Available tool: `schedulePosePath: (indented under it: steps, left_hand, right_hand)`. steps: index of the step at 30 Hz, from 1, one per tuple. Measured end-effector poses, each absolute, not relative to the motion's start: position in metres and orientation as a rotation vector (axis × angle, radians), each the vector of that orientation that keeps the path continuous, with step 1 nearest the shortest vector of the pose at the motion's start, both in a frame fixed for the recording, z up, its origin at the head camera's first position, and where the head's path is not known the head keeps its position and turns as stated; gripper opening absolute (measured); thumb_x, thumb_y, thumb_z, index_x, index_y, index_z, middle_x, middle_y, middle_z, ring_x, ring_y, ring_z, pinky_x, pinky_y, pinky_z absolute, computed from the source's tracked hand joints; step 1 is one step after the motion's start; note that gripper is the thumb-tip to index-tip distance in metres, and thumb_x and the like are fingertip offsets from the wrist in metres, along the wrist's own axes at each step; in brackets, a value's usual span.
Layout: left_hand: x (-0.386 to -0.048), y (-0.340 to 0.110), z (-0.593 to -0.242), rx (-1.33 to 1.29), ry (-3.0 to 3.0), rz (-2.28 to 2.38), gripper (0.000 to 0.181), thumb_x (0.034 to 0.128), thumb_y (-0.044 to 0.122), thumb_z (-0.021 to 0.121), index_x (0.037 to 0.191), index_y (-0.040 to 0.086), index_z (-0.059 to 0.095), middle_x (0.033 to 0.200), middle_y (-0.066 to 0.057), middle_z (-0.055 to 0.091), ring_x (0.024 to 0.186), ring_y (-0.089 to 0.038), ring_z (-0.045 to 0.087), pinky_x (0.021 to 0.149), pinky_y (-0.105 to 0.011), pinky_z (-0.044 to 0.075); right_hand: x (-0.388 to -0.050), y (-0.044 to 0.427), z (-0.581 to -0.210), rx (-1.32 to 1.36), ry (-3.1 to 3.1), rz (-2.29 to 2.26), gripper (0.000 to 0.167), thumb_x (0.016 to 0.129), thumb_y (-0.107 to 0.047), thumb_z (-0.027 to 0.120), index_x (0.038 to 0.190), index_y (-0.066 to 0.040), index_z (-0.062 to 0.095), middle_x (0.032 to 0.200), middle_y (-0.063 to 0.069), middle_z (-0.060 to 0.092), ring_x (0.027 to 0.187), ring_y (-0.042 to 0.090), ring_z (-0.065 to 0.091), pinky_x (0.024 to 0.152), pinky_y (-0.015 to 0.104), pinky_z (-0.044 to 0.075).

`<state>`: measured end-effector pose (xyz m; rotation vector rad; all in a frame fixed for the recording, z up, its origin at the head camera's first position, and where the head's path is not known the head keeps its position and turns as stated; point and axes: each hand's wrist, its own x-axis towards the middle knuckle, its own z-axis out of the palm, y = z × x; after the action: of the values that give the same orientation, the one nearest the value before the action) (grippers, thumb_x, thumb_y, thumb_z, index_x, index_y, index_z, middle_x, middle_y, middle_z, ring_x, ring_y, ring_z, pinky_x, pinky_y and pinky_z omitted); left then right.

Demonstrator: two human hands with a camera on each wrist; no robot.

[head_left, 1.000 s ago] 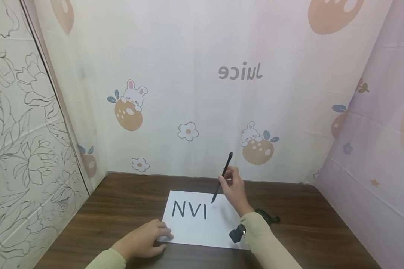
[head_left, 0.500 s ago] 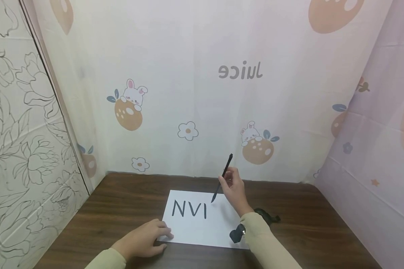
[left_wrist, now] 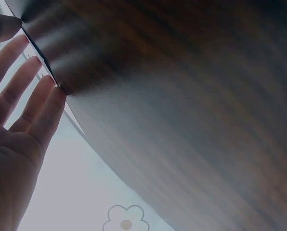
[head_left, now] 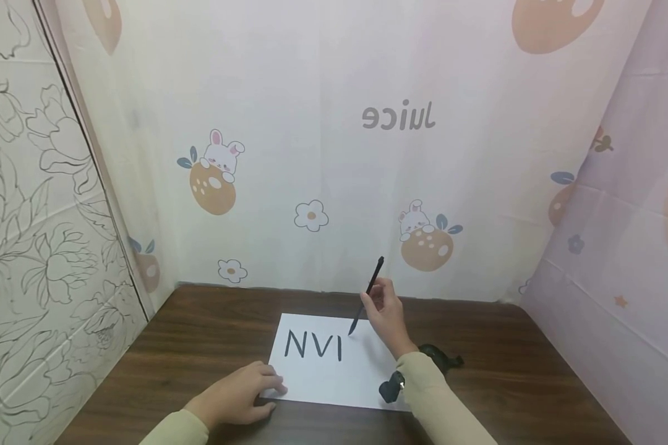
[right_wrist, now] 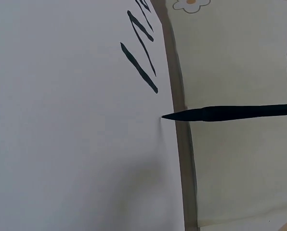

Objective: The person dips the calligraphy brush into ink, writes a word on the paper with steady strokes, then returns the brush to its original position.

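Brown wood grain covers the tabletop (head_left: 222, 324) across the bottom of the head view, with white paper (head_left: 334, 386) lying flat at lower centre. Black letters (head_left: 340, 349), an N, a V and one upright stroke, run along the paper's upper left part. Just right of that stroke is the tip of a black brush (right_wrist: 235, 113), near the paper's top edge; whether it touches the sheet I cannot tell. The right hand (head_left: 388, 316) pinches the brush between thumb and fingers, its shaft slanting up to the right. At the paper's lower left corner the left hand (head_left: 234, 395) holds nothing: its fingers, straight and slightly spread in the left wrist view, rest on the sheet, while the thumb lies off its lower edge. Pale sleeves (head_left: 442, 395) cover both forearms. A dark thing (head_left: 447, 360), too hidden to identify, shows behind the right wrist. Printed curtain (head_left: 323, 154) fills the upper frame, with rabbits, fruit and flowers.
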<state>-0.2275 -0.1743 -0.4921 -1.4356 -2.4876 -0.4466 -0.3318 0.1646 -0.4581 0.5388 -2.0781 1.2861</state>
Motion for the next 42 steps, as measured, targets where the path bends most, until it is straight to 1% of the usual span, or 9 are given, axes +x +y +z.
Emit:
schedulePosePath:
  steps: [12, 19, 26, 37, 42]
  left_hand:
    - [-0.2275, -0.1739, -0.4933, -1.440, -2.490, -0.436, 0.023, 0.0829, 0.017, 0.075, 0.106, 0.016, 0.074, 0.105, 0.005, 0.066, 0.096, -0.010, 0.058, 0.083, -0.027, 0.051]
    - [-0.2280, -0.1741, -0.4951, -1.440, -2.504, -0.434, 0.023, 0.0837, 0.018, 0.075, 0.107, 0.016, 0.074, 0.105, 0.006, 0.066, 0.097, -0.010, 0.058, 0.084, -0.027, 0.051]
    - [-0.2286, -0.1745, -0.4960, -1.441, -2.500, -0.439, 0.024, 0.0837, 0.018, 0.075, 0.107, 0.017, 0.074, 0.106, 0.006, 0.066, 0.097, -0.010, 0.058, 0.084, -0.027, 0.051]
    - [-0.2289, -0.1750, -0.4976, -1.442, -2.490, -0.445, 0.024, 0.0836, 0.017, 0.075, 0.107, 0.018, 0.074, 0.106, 0.007, 0.066, 0.096, -0.009, 0.058, 0.083, -0.026, 0.051]
    - [-0.2283, -0.1748, -0.4962, -1.436, -2.493, -0.438, 0.024, 0.0834, 0.018, 0.074, 0.107, 0.017, 0.074, 0.104, 0.007, 0.065, 0.095, -0.009, 0.057, 0.082, -0.026, 0.050]
  right_hand:
    - [-0.3291, 0.1649, -0.4598, 0.547, -2.100, 1.286, 0.029, 0.096, -0.007, 0.066, 0.121, -0.008, 0.051, 0.093, 0.001, 0.062, 0.087, 0.015, 0.063, 0.076, 0.032, 0.057]
    - [-0.3280, 0.1652, -0.4610, 0.529, -2.135, 1.305, 0.031, 0.097, -0.008, 0.066, 0.122, -0.013, 0.050, 0.095, 0.000, 0.061, 0.088, 0.014, 0.062, 0.079, 0.033, 0.056]
    - [-0.3284, 0.1663, -0.4628, 0.534, -2.144, 1.311, 0.031, 0.097, -0.008, 0.066, 0.122, -0.013, 0.050, 0.094, 0.000, 0.061, 0.089, 0.014, 0.062, 0.083, 0.038, 0.056]
    - [-0.3282, 0.1680, -0.4631, 0.529, -2.151, 1.319, 0.032, 0.096, -0.006, 0.066, 0.123, -0.014, 0.050, 0.093, 0.000, 0.061, 0.088, 0.015, 0.062, 0.082, 0.039, 0.057]
    - [-0.3287, 0.1690, -0.4629, 0.565, -2.140, 1.315, 0.032, 0.097, -0.007, 0.066, 0.124, -0.013, 0.050, 0.096, 0.000, 0.062, 0.091, 0.016, 0.062, 0.081, 0.038, 0.057]
